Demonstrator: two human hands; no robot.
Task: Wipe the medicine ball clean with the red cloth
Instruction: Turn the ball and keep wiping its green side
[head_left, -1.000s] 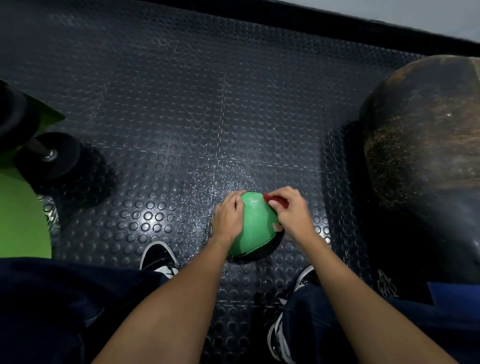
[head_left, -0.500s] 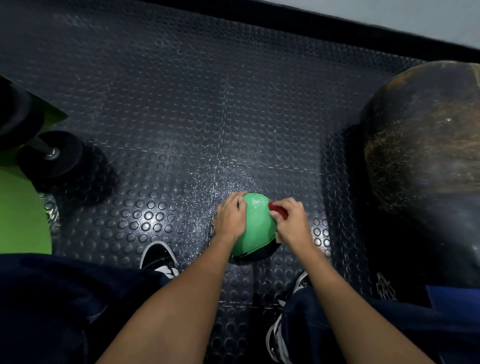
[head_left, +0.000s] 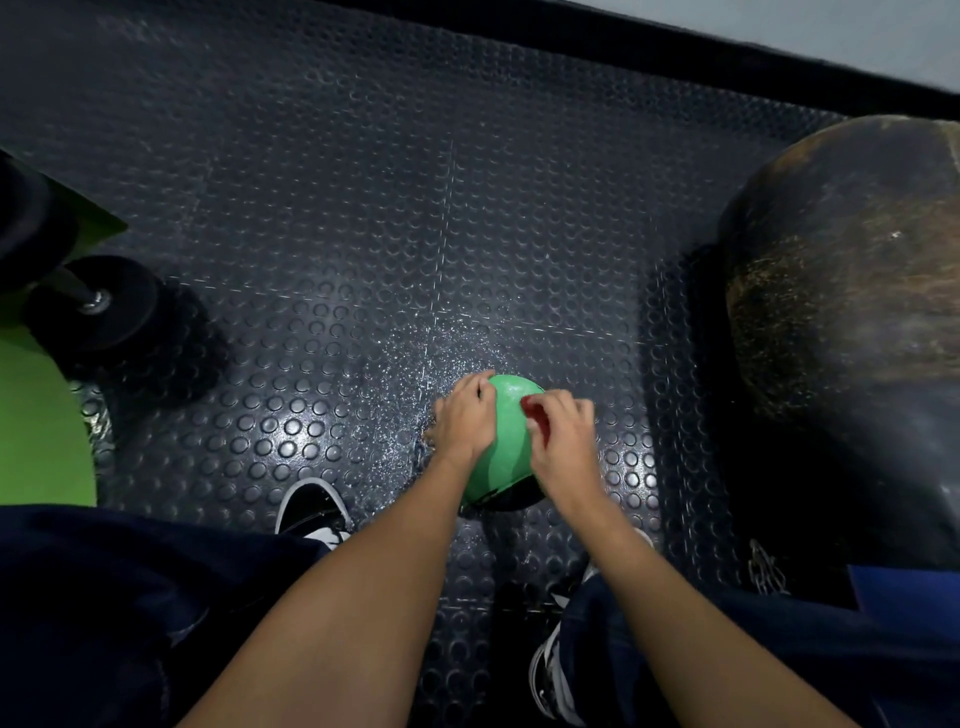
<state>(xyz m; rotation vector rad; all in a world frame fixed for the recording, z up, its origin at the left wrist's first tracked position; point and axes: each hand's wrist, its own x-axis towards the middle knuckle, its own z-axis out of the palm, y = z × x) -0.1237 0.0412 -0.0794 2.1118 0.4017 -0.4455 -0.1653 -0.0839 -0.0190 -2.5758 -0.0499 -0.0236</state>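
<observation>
A small green medicine ball (head_left: 506, 431) sits on the studded black rubber floor between my feet. My left hand (head_left: 465, 418) cups its left side, fingers curled over the top edge. On the ball's right side, my right hand (head_left: 563, 434) holds a bunched red cloth (head_left: 535, 418) against the surface. Only a small red patch of cloth shows under my fingers.
A large worn black ball (head_left: 852, 332) fills the right side. A black dumbbell (head_left: 93, 306) lies at the left on a green mat (head_left: 36, 415). My shoes (head_left: 311, 506) flank the green ball. The floor's raised edge (head_left: 623, 41) runs along the top.
My right hand with the red cloth has slid from the ball's upper right toward its top middle. My left hand stays on the ball's left side.
</observation>
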